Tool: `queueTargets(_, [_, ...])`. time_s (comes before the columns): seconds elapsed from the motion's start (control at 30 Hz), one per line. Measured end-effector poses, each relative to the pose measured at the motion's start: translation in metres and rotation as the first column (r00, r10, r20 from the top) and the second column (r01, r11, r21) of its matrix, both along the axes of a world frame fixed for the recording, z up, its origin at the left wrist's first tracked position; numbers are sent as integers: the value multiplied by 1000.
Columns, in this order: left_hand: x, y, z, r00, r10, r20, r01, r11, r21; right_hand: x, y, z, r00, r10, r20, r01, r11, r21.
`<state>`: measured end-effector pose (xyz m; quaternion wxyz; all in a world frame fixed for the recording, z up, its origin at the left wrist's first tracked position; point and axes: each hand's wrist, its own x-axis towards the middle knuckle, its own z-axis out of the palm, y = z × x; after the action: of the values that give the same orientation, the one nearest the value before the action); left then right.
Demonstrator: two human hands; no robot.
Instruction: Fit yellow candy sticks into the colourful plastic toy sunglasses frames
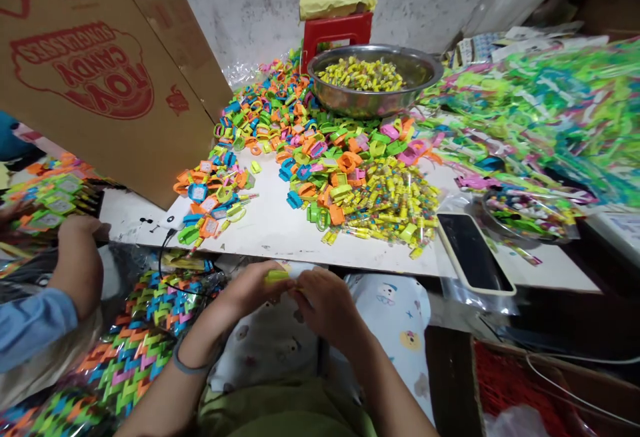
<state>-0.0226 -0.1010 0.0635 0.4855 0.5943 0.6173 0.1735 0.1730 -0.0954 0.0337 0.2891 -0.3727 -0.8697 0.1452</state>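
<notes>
My left hand and my right hand meet just below the near edge of the white table, over my lap. Together they pinch a small yellow-green toy piece between the fingertips. On the table ahead lies a broad heap of colourful plastic toy watches in orange, green, blue and pink. A pile of small yellow candy packets lies to its right. A steel bowl with more yellow candies stands at the back.
A phone lies at the table's right front edge. Clear printed bags cover the right side. A toy-candy cardboard box leans at left. Another person's hand and blue sleeve work at left, above packed toy strips. A red stool stands behind.
</notes>
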Motion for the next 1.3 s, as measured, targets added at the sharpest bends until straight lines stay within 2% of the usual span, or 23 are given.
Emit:
queueTargets(0.07, [-19, 10, 12, 974, 103, -203, -82, 990, 111, 5, 14, -6, 995, -88, 42, 88, 996, -8])
queueTargets(0.1, [-32, 18, 19, 931, 190, -310, -135, 972, 192, 10, 22, -9, 984, -163, 76, 163, 987, 2])
queueTargets(0.17, [-63, 36, 33, 788, 395, -473, -245, 905, 347, 21, 37, -17, 931, -333, 148, 332, 943, 35])
queueTargets(0.23, [-94, 58, 45, 638, 551, -538, -316, 824, 470, 31, 48, -25, 874, -443, 201, 442, 896, 52])
queueTargets(0.3, [-117, 80, 50, 517, 645, -563, -289, 751, 594, 37, 54, -30, 864, -453, 222, 456, 889, 42])
queueTargets(0.37, [-124, 100, 45, 458, 699, -549, -191, 681, 707, 37, 55, -32, 876, -429, 221, 434, 901, 28])
queueTargets(0.4, [-120, 110, 39, 472, 700, -535, -133, 657, 742, 36, 55, -32, 883, -416, 217, 421, 907, 27])
queueTargets(0.43, [-112, 118, 32, 523, 674, -522, -79, 648, 758, 35, 55, -32, 888, -407, 213, 410, 912, 31])
queueTargets(0.47, [-99, 127, 23, 611, 612, -502, -34, 653, 756, 33, 55, -32, 893, -399, 208, 399, 916, 41])
queueTargets(0.53, [-67, 141, 3, 808, 389, -442, 59, 693, 718, 30, 55, -31, 900, -391, 195, 383, 921, 77])
queueTargets(0.57, [-49, 147, -6, 879, 281, -385, 77, 714, 696, 29, 55, -31, 904, -384, 187, 372, 923, 101])
queueTargets(0.63, [-19, 157, -24, 927, 168, -337, 111, 734, 670, 27, 55, -33, 915, -369, 162, 349, 927, 137])
queueTargets(0.7, [0, 164, -37, 943, 139, -302, 103, 743, 662, 27, 54, -36, 927, -359, 112, 343, 929, 138])
queueTargets(0.77, [6, 166, -46, 957, 142, -254, 61, 755, 652, 27, 52, -40, 932, -363, 22, 358, 926, 116])
queueTargets(0.87, [3, 163, -54, 974, 142, -175, -8, 797, 603, 26, 48, -45, 923, -367, -118, 377, 922, 83])
queueTargets(0.97, [-4, 153, -56, 987, 118, -107, -40, 837, 546, 24, 47, -50, 930, -338, -147, 346, 938, 31])
queueTargets(1.1, [-11, 128, -52, 992, 119, -38, -83, 853, 515, 19, 49, -52, 943, -302, -142, 303, 953, -13])
queueTargets(1.23, [-7, 87, -47, 986, 165, 25, -157, 871, 465, 15, 48, -46, 899, -341, -276, 325, 940, -106])
queueTargets(1.3, [0, 64, -45, 969, 182, 168, -236, 883, 405, 12, 41, -40, 863, -350, -364, 293, 934, -205])
